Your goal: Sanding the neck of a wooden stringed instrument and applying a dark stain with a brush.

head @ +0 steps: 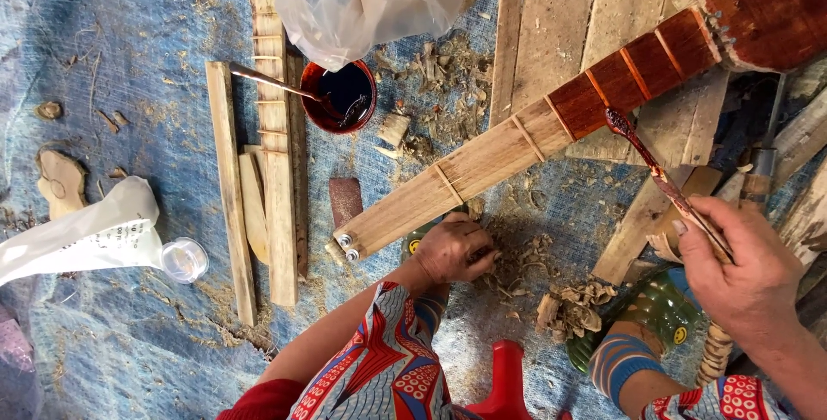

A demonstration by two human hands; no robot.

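Right hand (741, 278) fingers are pinching a stained brush (663, 180), tip touching the guitar neck (525, 140) running diagonally up-left of them; left hand (452, 249) fingers are curling under its headstock end.

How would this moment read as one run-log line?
right hand: holds brush, tip on stained neck | left hand: under bare neck end | stain bowl: apart
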